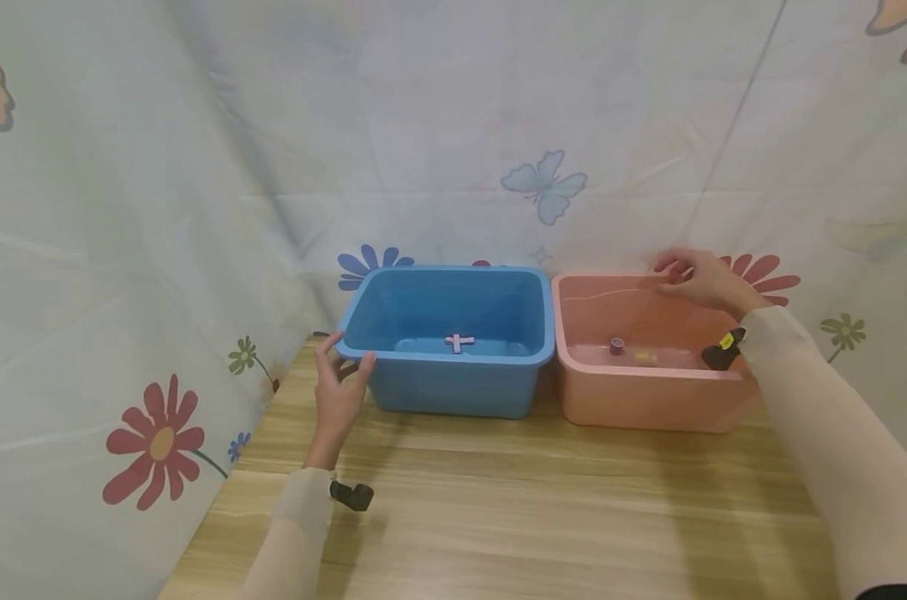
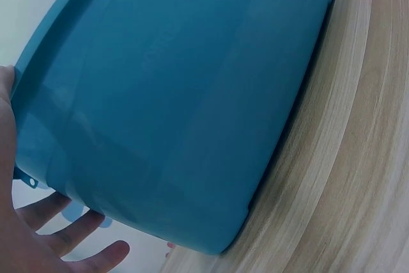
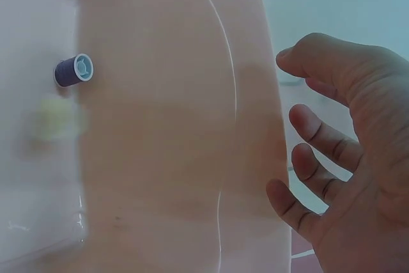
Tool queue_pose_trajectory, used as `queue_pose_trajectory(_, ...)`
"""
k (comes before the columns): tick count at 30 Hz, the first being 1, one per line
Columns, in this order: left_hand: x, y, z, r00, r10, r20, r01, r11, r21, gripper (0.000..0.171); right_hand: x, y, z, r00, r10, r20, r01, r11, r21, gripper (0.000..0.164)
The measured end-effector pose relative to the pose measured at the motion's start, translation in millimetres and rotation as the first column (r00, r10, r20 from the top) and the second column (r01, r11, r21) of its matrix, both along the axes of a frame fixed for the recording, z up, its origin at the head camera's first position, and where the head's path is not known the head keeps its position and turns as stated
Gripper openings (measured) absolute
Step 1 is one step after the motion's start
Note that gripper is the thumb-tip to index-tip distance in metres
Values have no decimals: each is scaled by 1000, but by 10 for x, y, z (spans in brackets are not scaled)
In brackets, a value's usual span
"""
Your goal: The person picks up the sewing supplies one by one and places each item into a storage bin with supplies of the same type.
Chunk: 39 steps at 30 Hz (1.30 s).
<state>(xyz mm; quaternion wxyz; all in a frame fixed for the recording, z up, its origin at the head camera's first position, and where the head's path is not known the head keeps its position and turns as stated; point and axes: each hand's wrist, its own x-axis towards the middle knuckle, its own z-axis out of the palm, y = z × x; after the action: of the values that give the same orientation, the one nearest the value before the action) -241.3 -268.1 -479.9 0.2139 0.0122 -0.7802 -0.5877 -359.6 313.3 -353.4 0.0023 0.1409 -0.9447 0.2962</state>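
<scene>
My left hand [image 1: 339, 398] holds the near left corner of a blue plastic bin [image 1: 453, 387], thumb at the rim and fingers round the side. In the left wrist view the fingers [image 2: 67, 238] lie along the bin's end wall. Inside the blue bin lies a small pale pink, cross-shaped item [image 1: 457, 342]. Over the back rim of a pink plastic bin [image 1: 648, 404] hovers my right hand [image 1: 701, 279], fingers loosely bent and holding nothing. A dark purple thread spool [image 3: 73, 70] rests on the pink bin's floor. Beside it is a blurred yellow thing [image 3: 54, 118], its kind unclear.
Both bins stand side by side on a wood-grain table [image 1: 498, 500]. Behind and to the left hangs a pale curtain [image 1: 393, 125] printed with flowers and butterflies. Each wrist wears a small black camera [image 1: 354, 496].
</scene>
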Motion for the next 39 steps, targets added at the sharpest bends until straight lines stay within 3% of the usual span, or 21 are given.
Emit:
queue_pose_trajectory(9,-21,-2,-13,1000,5,12,-5,1000,-8,71,30,0,50,999,31,-11,-32,999,-19,44)
queue_pose_trajectory(27,-60,-10,11,999,-10,42,11,1000,-27,73,39,-46,84,1000,11,-4,-11,1000,-1,50)
queue_pose_trajectory(33,-48,-38,48,997,-22,67,26,998,-54,75,63,-81,91,1000,3,23,-3,1000,13,54)
queue_pose_trajectory(39,5,-88,133,994,-38,106,52,991,-125,81,114,-120,113,999,53,10,-53,998,28,61)
